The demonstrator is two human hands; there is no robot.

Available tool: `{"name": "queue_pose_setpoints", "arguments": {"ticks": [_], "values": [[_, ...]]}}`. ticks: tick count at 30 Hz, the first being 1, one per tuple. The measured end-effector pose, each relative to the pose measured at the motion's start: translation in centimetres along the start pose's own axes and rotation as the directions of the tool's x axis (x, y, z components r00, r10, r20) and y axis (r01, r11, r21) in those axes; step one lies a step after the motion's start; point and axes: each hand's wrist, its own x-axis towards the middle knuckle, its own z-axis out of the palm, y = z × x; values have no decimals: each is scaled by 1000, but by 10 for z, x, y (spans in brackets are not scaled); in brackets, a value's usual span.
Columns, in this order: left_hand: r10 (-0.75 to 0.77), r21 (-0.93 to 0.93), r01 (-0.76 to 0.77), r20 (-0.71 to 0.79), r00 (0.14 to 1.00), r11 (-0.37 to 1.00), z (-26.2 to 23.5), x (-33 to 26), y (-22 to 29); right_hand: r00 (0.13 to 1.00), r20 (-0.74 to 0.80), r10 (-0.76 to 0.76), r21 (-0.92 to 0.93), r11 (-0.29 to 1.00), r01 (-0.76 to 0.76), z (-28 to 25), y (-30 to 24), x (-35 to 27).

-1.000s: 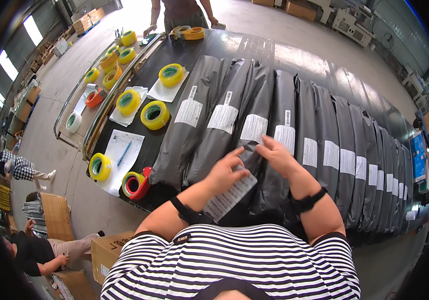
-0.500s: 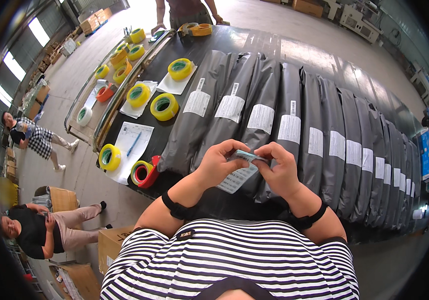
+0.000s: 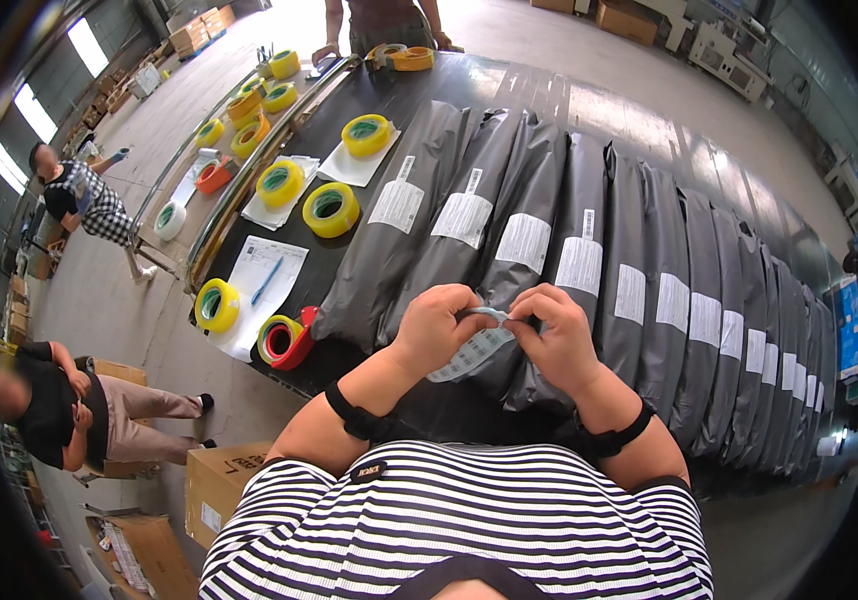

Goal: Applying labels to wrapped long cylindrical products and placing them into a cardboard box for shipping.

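Note:
Between my two hands is a small pale sheet of barcode stickers (image 3: pixel 477 352), bent at its top edge. My left hand (image 3: pixel 437 328) pinches its upper left side between thumb and fingers. My right hand (image 3: pixel 557 335) pinches the upper right corner, its fingertips almost meeting those of the left. The sheet's lower part hangs below my left fingers. Just beyond my hands lie grey plastic mailer bags (image 3: pixel 524 190) in a long overlapping row, several with a white printed label (image 3: pixel 522 242) on top.
Left on the black table (image 3: pixel 349 270) are yellow tape rolls (image 3: pixel 331 209), a red tape dispenser (image 3: pixel 287 341), and papers (image 3: pixel 279 265) with a blue pen (image 3: pixel 267 280). A cardboard box (image 3: pixel 224 490) stands at my lower left. Another person (image 3: pixel 389 20) is at the far end; two people stand on the left.
The sheet's upper edge now bends more between my fingers, and its face is tilted differently. My hands stay in nearly the same place. The two people on the left have shifted.

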Motion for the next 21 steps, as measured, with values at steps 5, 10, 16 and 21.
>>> {"name": "queue_pose_setpoints", "arguments": {"ticks": [5,10,16,21], "values": [[-112,156,63,328,938,986,20,24,-31,869,-52,492,520,756,-397,-32,74,51],[155,213,-285,477,865,934,76,61,-56,758,27,651,655,562,-506,-37,159,116],[147,315,-280,386,911,907,103,79,-94,708,29,706,511,598,-618,-9,195,144],[152,278,-263,365,918,924,106,77,-104,696,-8,718,539,589,-602,6,195,144]]}}
